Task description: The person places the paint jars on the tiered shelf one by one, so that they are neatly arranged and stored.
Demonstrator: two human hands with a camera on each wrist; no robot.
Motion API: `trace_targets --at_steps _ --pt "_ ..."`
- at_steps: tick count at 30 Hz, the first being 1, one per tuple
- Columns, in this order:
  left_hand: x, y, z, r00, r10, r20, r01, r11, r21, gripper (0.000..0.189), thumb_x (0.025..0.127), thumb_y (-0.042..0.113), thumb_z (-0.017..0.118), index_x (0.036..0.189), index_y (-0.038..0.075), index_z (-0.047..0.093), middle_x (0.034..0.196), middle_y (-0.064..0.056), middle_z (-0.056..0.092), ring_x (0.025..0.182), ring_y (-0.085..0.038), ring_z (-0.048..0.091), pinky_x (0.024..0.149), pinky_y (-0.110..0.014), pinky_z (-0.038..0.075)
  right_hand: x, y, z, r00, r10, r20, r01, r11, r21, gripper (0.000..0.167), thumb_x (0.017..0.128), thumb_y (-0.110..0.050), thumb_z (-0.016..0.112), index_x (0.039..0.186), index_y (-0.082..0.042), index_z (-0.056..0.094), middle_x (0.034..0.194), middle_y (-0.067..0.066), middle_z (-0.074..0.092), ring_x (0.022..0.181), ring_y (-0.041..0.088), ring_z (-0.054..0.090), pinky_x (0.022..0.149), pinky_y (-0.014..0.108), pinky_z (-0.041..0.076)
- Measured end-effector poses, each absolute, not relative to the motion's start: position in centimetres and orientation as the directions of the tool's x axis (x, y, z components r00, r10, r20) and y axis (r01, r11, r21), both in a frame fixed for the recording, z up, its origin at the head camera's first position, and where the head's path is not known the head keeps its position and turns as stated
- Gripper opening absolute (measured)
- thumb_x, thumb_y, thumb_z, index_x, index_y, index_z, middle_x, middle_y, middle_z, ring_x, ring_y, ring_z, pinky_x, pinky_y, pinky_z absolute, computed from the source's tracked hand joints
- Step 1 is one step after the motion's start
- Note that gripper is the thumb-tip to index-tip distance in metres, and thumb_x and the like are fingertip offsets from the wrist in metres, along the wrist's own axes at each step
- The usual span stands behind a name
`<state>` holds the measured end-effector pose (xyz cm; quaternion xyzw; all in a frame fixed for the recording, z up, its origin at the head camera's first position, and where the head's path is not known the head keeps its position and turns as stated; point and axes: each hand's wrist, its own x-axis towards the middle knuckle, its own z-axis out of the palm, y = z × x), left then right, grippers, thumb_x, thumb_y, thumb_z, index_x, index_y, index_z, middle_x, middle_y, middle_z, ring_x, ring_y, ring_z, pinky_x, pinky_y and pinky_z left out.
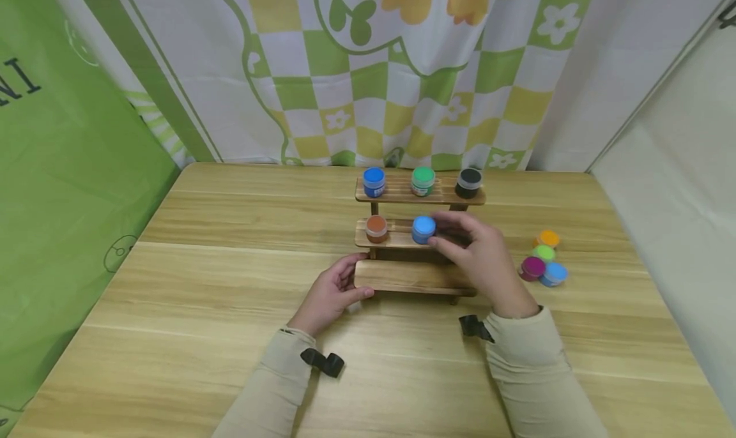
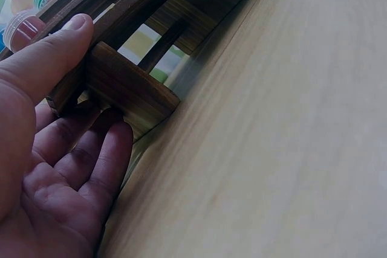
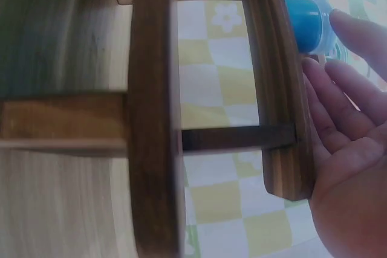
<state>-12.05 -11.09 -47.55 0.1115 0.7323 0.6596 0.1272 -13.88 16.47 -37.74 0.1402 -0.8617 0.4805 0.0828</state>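
A three-tier wooden display stand (image 1: 414, 275) stands on the table. My left hand (image 1: 333, 294) grips the left end of its lowest shelf, thumb at the front edge and fingers curled beneath, as the left wrist view shows. At the middle shelf, my right hand (image 1: 483, 256) pinches a light blue paint jar (image 1: 423, 230) at its right side between thumb and forefinger. To the left on that shelf is a reddish-brown paint jar (image 1: 376, 229). The top shelf bears a dark blue jar (image 1: 374, 182), a green jar (image 1: 423, 181) and a black-lidded jar (image 1: 468, 183).
Right of the stand, several paint jars cluster on the wooden table (image 1: 218, 297): an orange one (image 1: 547, 239), a lime one (image 1: 544, 253), a purple one (image 1: 532, 269) and another light blue one (image 1: 554, 274). A checkered curtain (image 1: 368, 99) hangs behind the table's back edge.
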Motion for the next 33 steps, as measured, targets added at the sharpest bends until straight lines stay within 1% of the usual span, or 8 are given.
trace_targets --at_steps 7,12,17,21,24,26,29,33 --pt "-12.0 -11.1 -47.6 -0.945 0.321 -0.059 -0.023 0.113 0.993 0.067 0.086 0.01 0.08 0.146 0.008 0.048 0.149 -0.011 0.051 0.136 -0.023 0.05 0.114 -0.034 0.039 -13.6 17.4 -37.4 -0.957 -0.158 0.242 -0.289 0.509 -0.811 0.038 0.091 -0.014 0.077 0.126 -0.005 0.066 0.12 0.013 0.07 0.109 0.027 0.067 0.093 0.043 0.056" --pt "-12.0 -11.1 -47.6 -0.945 0.321 -0.06 -0.025 0.113 0.993 0.068 0.086 0.009 0.08 0.146 0.008 0.048 0.149 -0.011 0.051 0.136 -0.023 0.049 0.114 -0.034 0.039 -13.5 18.1 -37.2 -0.965 -0.14 0.222 -0.262 0.555 -0.79 0.038 0.091 -0.016 0.076 0.126 -0.006 0.066 0.121 0.011 0.07 0.11 0.026 0.066 0.093 0.042 0.055" --pt "-12.0 -11.0 -47.6 -0.945 0.322 -0.057 -0.024 0.106 0.994 0.067 0.087 0.007 0.079 0.146 0.008 0.048 0.149 -0.012 0.051 0.135 -0.023 0.05 0.113 -0.033 0.04 -13.4 19.0 -37.0 -0.967 -0.11 0.23 -0.25 0.589 -0.768 0.038 0.091 -0.02 0.077 0.125 -0.006 0.066 0.121 0.01 0.07 0.11 0.027 0.065 0.098 0.048 0.052" --pt "-12.0 -11.1 -47.6 -0.943 0.328 -0.053 -0.021 0.1 0.995 0.067 0.087 0.006 0.078 0.146 0.007 0.047 0.149 -0.012 0.051 0.134 -0.024 0.051 0.112 -0.033 0.042 -13.5 19.8 -37.1 -0.961 -0.086 0.262 -0.259 0.605 -0.753 0.039 0.091 -0.021 0.077 0.125 -0.005 0.067 0.12 0.012 0.071 0.11 0.029 0.066 0.1 0.05 0.051" --pt "-12.0 -11.1 -47.6 -0.942 0.33 -0.054 -0.022 0.1 0.995 0.067 0.087 0.006 0.078 0.146 0.008 0.047 0.149 -0.012 0.051 0.134 -0.024 0.051 0.112 -0.033 0.042 -13.6 20.4 -37.2 -0.961 -0.07 0.267 -0.253 0.609 -0.752 0.039 0.09 -0.022 0.078 0.124 -0.005 0.068 0.12 0.011 0.071 0.11 0.028 0.066 0.097 0.049 0.052" --pt "-12.1 -11.1 -47.6 -0.942 0.33 -0.055 -0.022 0.104 0.994 0.067 0.087 0.007 0.078 0.146 0.008 0.048 0.149 -0.011 0.051 0.135 -0.023 0.05 0.112 -0.032 0.041 -13.6 20.8 -37.2 -0.966 -0.058 0.253 -0.234 0.615 -0.753 0.04 0.091 -0.026 0.077 0.125 -0.007 0.068 0.122 0.009 0.071 0.111 0.027 0.065 0.097 0.048 0.052" --pt "-12.1 -11.1 -47.6 -0.942 0.329 -0.057 -0.023 0.106 0.994 0.066 0.087 0.007 0.078 0.146 0.009 0.048 0.149 -0.011 0.051 0.135 -0.023 0.05 0.112 -0.033 0.041 -13.5 21.2 -37.1 -0.971 -0.041 0.234 -0.21 0.611 -0.763 0.04 0.092 -0.029 0.076 0.125 -0.008 0.068 0.123 0.008 0.07 0.112 0.026 0.064 0.097 0.048 0.051" --pt "-12.0 -11.1 -47.6 -0.943 0.328 -0.058 -0.024 0.107 0.994 0.067 0.087 0.008 0.079 0.146 0.009 0.048 0.149 -0.01 0.051 0.135 -0.022 0.05 0.113 -0.033 0.041 -13.6 21.6 -37.1 -0.973 -0.019 0.231 -0.193 0.615 -0.765 0.038 0.093 -0.03 0.075 0.124 -0.008 0.069 0.122 0.008 0.07 0.11 0.025 0.064 0.099 0.044 0.051"
